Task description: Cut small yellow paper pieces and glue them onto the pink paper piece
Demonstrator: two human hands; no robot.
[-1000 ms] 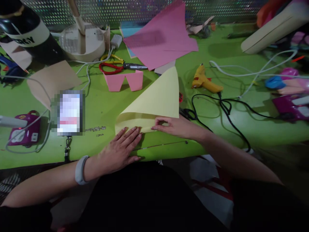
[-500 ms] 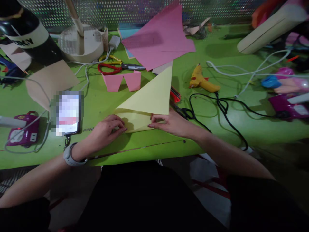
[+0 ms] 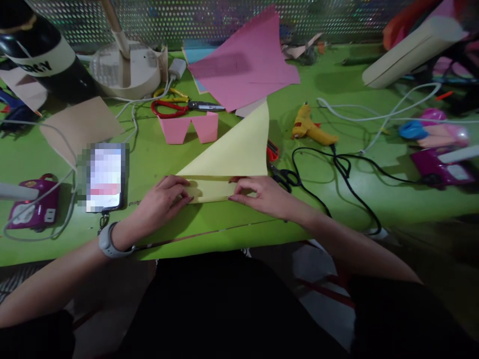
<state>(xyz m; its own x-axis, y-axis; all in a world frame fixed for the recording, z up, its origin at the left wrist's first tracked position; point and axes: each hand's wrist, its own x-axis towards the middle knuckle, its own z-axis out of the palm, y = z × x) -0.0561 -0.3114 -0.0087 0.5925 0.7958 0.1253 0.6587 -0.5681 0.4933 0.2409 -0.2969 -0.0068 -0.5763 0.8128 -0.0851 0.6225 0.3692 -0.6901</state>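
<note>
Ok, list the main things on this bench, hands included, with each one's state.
Yellow paper: bent, not flat
Left hand: curled, holding the paper's left part
Right hand: curled, holding its near side
Phone: face up, screen lit
Glue gun: on its side
Red scissors: lying flat
Black scissors: partly hidden
Pink cutout: cut to shape

Has the sheet near the bench's front edge, between left hand and right hand, phone farther left, glue gun off right. Has cutout, then scissors, behind-left; toward the back edge, stacked papers, with bottle well left.
</note>
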